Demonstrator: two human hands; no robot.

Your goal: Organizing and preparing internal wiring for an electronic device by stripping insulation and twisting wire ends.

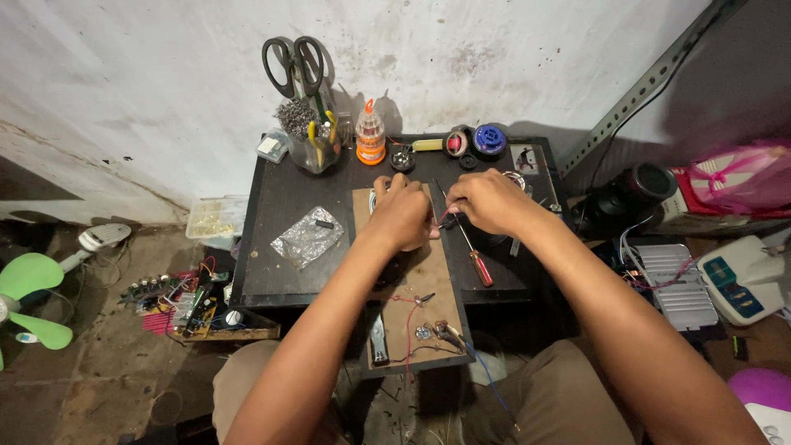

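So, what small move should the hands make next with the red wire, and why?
Probably draw the red wire a little taut. Both the left hand and the right hand pinch it close together above the brown board, and the screwdriver lies unused beside them.

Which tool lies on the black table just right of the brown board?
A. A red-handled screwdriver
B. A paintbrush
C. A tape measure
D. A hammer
A: a red-handled screwdriver lies on the black table, below the right hand.
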